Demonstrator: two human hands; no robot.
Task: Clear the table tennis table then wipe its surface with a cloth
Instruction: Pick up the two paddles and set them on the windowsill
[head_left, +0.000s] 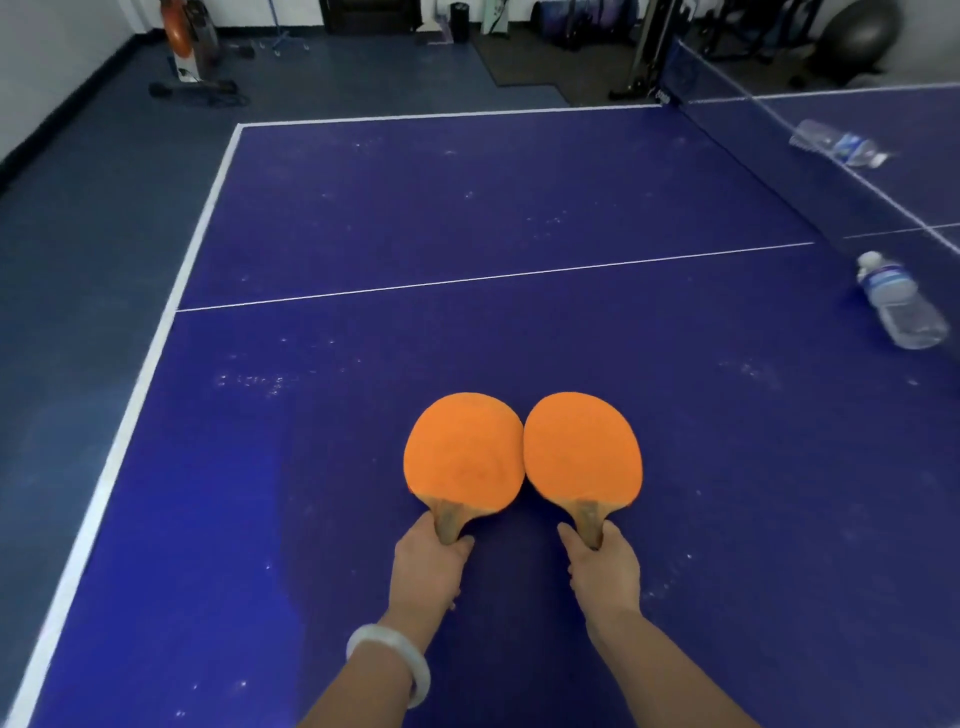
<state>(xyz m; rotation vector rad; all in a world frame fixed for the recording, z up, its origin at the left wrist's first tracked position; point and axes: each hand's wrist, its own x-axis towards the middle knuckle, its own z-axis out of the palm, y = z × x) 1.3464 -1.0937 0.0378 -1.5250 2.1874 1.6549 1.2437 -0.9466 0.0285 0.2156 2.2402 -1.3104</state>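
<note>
left grip (431, 566): clasps left paddle (464, 451) handle | right grip (602, 566): clasps right paddle (583, 450) handle | paddles edge-to-edge, near tabletop (467, 218)

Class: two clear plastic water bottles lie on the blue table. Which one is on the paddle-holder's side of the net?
The clear plastic bottle with the white cap, at the right edge; the other bottle lies beyond the net.

Both forearms reach forward side by side. Left hand (430, 566) curled round a paddle handle, white bangle (390, 661) on its wrist. Right hand (602, 571) curled round another handle.
</note>
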